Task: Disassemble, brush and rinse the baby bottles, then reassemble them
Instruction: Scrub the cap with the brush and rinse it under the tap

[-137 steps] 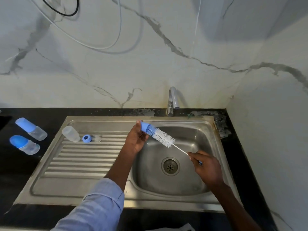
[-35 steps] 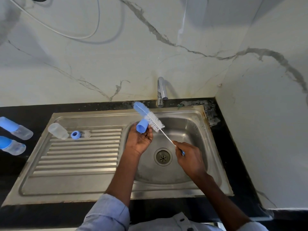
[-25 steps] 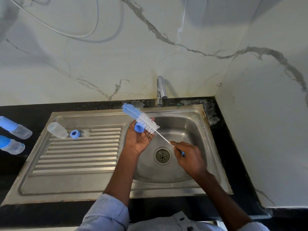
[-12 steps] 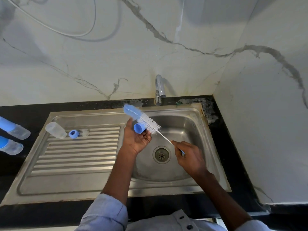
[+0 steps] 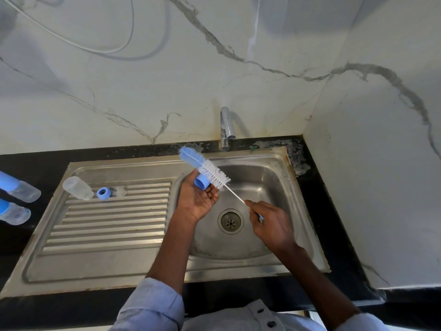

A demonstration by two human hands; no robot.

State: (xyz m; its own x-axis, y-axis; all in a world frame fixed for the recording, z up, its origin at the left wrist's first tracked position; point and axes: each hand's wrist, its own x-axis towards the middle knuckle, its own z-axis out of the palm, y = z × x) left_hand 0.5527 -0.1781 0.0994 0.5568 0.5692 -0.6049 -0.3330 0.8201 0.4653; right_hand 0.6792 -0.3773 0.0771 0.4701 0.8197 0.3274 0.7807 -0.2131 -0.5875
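Head view is showing two hands over the sink [image 5: 274, 235]. One brush [image 5: 207, 172] is pointing to the upper left of the frame, blue at the tip and white below. One blue cap [image 5: 201, 182] is lying in the left hand [image 5: 195, 199], near the middle of the frame, with the fingers [image 5: 212, 195] curling up around it and the white bristles touching its top. The right hand [image 5: 272, 224] is pinching the thin brush handle with its fingers. One clear bottle [image 5: 77, 187], one blue ring [image 5: 104, 193] and one clear nipple [image 5: 120, 191] are lying on the sink's ribbed part at the left. Two bottles [image 5: 20, 187] with blue caps are lying on the black desk [image 5: 35, 163] at the far left edge.
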